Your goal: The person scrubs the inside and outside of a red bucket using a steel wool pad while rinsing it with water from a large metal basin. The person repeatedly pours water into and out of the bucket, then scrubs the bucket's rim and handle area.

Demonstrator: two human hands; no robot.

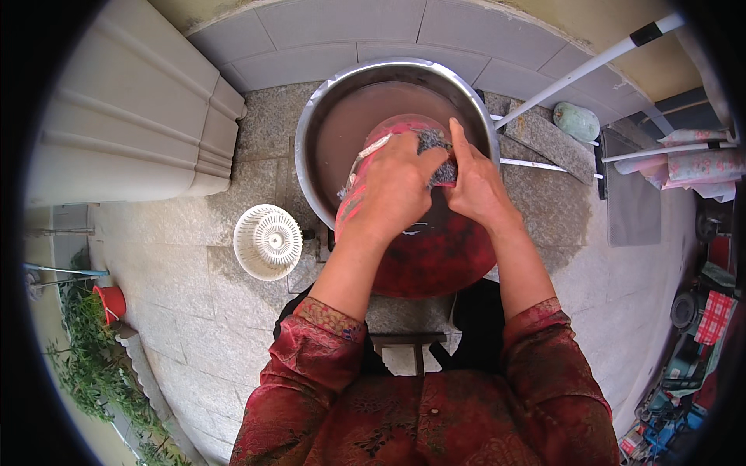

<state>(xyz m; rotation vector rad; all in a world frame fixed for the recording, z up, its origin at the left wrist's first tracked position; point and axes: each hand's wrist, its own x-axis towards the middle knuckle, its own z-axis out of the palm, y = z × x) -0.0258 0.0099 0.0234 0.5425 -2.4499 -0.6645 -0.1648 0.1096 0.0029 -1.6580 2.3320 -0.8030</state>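
A wet pinkish-red item (402, 123), apparently fabric, has a white edging strip and a dark grey speckled patch. My left hand (402, 180) lies over it, fingers curled on its upper side near the speckled patch. My right hand (475, 180) grips its right edge, the index finger stretched upward. Both hands are over a wide metal basin (304, 119) of murky brown water (344, 116). Between my forearms is a glossy, mottled dark red surface (437, 262); what it is, I cannot tell. The item's underside is hidden.
A white slotted plastic basket (268, 242) stands left of the basin. White metal poles (583, 78) and a stone slab (551, 143) with a pale green gourd-like object (576, 122) lie right. A large ribbed beige container (140, 110) rises upper left. Tiled wall (349, 26) closes the far side.
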